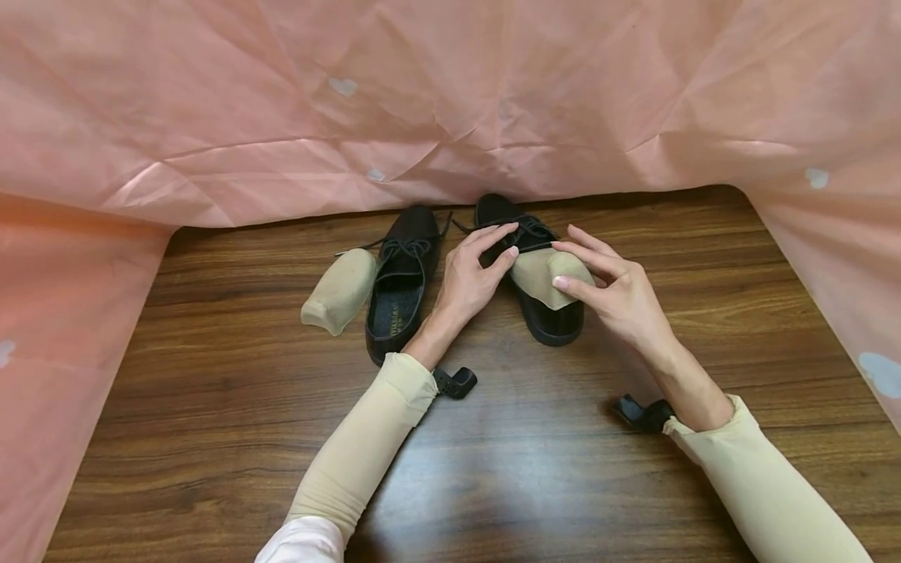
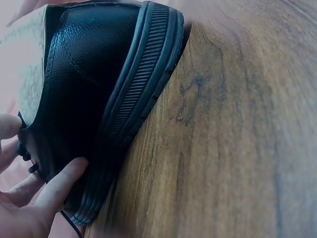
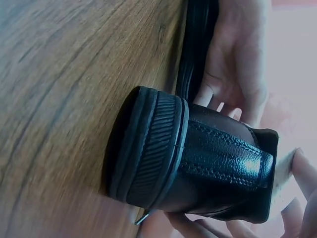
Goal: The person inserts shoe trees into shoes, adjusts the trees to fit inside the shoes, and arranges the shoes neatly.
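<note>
Beige insert (image 1: 340,291) and one black shoe (image 1: 396,301) lie left of the right-hand shoe (image 1: 554,322); the left hand (image 1: 468,274) grips its laced front; the second insert (image 1: 538,274), its lower part hidden inside, is pinched by the right hand (image 1: 622,297).

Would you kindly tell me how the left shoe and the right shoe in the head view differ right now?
The left shoe shows its printed insole, while the right shoe has a beige insert at its opening. The left hand grips the right shoe, but not the left shoe. The left shoe points slightly rightward; the right shoe points leftward. Both are black and laced.
</note>
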